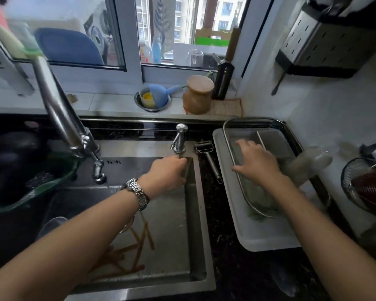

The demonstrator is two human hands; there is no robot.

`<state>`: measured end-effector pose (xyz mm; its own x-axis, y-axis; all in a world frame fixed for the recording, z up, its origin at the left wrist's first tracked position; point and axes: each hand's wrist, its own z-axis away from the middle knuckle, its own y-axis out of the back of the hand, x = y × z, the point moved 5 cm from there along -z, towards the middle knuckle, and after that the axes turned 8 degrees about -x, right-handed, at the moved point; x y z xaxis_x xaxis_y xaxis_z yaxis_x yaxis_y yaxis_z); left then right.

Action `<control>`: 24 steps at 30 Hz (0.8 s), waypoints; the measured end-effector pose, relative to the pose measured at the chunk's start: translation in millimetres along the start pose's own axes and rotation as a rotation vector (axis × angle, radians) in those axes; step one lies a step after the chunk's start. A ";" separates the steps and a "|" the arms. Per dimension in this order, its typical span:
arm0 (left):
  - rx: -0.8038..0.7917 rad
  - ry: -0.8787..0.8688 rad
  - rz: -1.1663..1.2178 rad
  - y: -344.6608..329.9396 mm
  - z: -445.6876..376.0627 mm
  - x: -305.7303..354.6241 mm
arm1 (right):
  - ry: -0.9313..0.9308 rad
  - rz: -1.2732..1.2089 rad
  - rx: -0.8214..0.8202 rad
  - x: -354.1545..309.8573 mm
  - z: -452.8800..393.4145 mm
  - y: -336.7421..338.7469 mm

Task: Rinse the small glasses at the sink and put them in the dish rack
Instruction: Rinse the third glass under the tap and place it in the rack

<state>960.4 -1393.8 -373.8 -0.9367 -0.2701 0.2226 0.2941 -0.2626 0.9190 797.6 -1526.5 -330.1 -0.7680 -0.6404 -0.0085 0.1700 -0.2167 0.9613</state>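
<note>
My left hand (pixel 167 170), a metal watch on its wrist, sits at the back right corner of the steel sink (pixel 195 224), just below the soap dispenser. Its fingers curl down over the sink's edge, and I cannot see whether they hold anything. My right hand (pixel 256 161) lies with fingers spread inside the wire dish rack (pixel 232 135), which stands in a white tray (pixel 248 235). Something pale and translucent (pixel 258 198) lies in the rack under my right wrist, too blurred to name. No small glass shows plainly.
The tall faucet (pixel 70 127) slants over the sink's left side, with a soap dispenser (pixel 179 137) and a peeler (pixel 206 157) behind the rim. Orange strips (pixel 137 250) lie in the sink. A green basin (pixel 30 181) stands left, a strainer (pixel 360 183) right.
</note>
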 end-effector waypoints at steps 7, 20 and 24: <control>-0.050 0.026 -0.021 -33.3 76.9 -33.6 | 0.087 -0.044 -0.022 -94.2 59.5 -35.7; -0.076 0.140 0.039 -76.2 227.6 -159.2 | 0.159 -0.005 -0.124 -263.2 126.3 -97.3; -0.102 0.230 0.083 -93.6 257.1 -193.9 | 0.219 -0.037 -0.171 -303.2 129.4 -112.3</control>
<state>1065.7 -1078.7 -419.2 -0.8444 -0.4948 0.2053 0.3967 -0.3200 0.8604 931.5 -1212.7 -399.9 -0.6271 -0.7697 -0.1196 0.2606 -0.3519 0.8990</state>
